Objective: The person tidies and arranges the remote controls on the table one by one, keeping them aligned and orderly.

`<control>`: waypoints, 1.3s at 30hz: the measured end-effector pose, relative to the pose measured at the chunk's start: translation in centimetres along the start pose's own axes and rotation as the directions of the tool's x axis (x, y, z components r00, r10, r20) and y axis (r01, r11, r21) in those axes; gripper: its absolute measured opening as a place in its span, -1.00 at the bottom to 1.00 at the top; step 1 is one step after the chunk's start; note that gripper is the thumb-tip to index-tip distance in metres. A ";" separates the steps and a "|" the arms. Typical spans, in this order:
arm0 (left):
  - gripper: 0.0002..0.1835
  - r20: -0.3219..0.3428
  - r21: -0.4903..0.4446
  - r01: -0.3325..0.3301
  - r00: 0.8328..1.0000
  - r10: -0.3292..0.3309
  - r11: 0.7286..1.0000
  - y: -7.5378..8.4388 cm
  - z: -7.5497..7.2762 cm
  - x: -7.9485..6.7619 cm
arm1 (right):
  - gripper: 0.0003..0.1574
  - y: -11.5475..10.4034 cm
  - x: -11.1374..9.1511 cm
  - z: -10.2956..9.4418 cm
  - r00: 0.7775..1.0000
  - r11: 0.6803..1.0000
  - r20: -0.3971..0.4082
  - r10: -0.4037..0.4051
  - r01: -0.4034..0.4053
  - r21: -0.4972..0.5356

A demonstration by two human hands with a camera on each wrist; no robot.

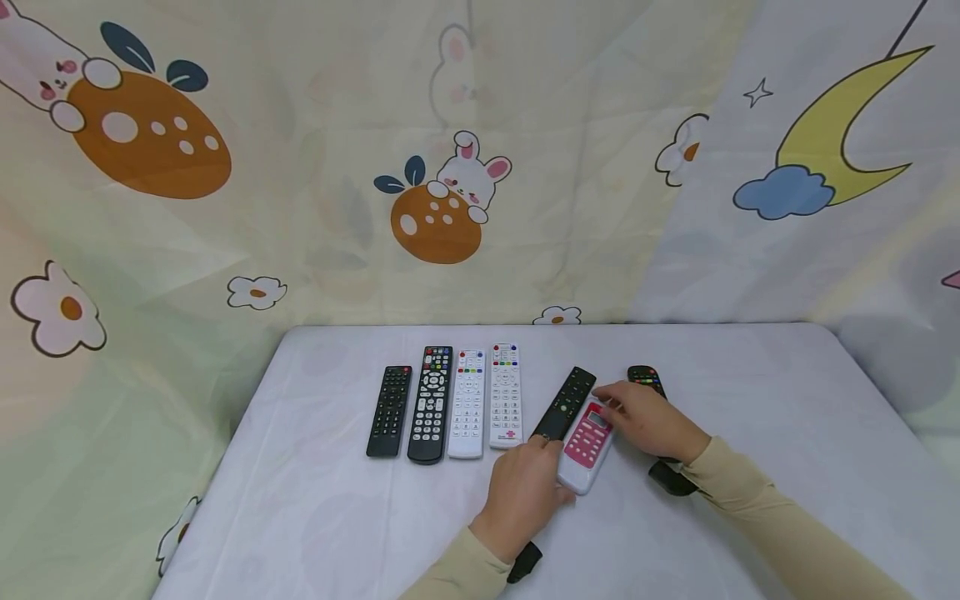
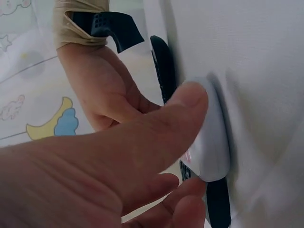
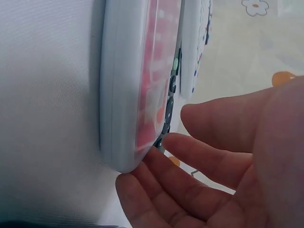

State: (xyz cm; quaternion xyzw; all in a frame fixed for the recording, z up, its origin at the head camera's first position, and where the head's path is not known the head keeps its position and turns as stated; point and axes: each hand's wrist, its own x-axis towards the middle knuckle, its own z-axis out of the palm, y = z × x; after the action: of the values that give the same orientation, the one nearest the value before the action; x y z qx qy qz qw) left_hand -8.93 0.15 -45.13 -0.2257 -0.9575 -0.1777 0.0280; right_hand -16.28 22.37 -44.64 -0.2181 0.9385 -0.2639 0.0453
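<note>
A white remote control with a pink face and small display (image 1: 587, 448) lies slanted on the table. My left hand (image 1: 521, 492) holds its near end, the thumb (image 2: 187, 102) against the white casing and fingertips at the left edge. My right hand (image 1: 651, 419) is at the far end. In the right wrist view its lower fingertips (image 3: 130, 185) touch that end, while the thumb (image 3: 209, 118) stands apart from it. Just left lies a slanted black remote (image 1: 567, 404), its near end hidden by my left hand. Another black remote (image 1: 645, 377) is partly covered by my right hand.
To the left stand remotes in a row: a slim black one (image 1: 390, 412), a longer black one (image 1: 432, 404) and two white ones (image 1: 467, 404) (image 1: 506, 396). The white-covered table (image 1: 330, 533) meets a printed cloth backdrop (image 1: 322, 167) at the back.
</note>
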 end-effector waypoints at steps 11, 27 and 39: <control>-0.50 -0.031 0.056 0.005 1.000 -0.004 0.998 -0.3 0.8 0.1 | -0.59 -0.4 -0.2 0.0 0.999 0.997 0.022 -0.045 0.046 -0.064; -0.50 -0.090 0.091 0.012 0.996 -0.004 0.996 0.8 1.7 1.1 | -0.60 -0.1 0.8 0.0 0.999 0.995 0.006 -0.050 0.050 -0.091; -0.54 -0.139 0.072 0.045 0.990 -0.035 0.996 1.8 2.1 2.3 | -0.60 0.1 2.4 -0.6 0.998 0.996 0.023 -0.055 0.056 -0.075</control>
State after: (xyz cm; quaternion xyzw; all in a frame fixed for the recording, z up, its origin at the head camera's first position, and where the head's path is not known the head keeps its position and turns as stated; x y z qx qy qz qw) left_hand -10.13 3.36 -46.23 -0.1926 -0.9635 -0.1574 0.0988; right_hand -18.62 21.73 -44.07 -0.2484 0.9408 -0.2271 0.0392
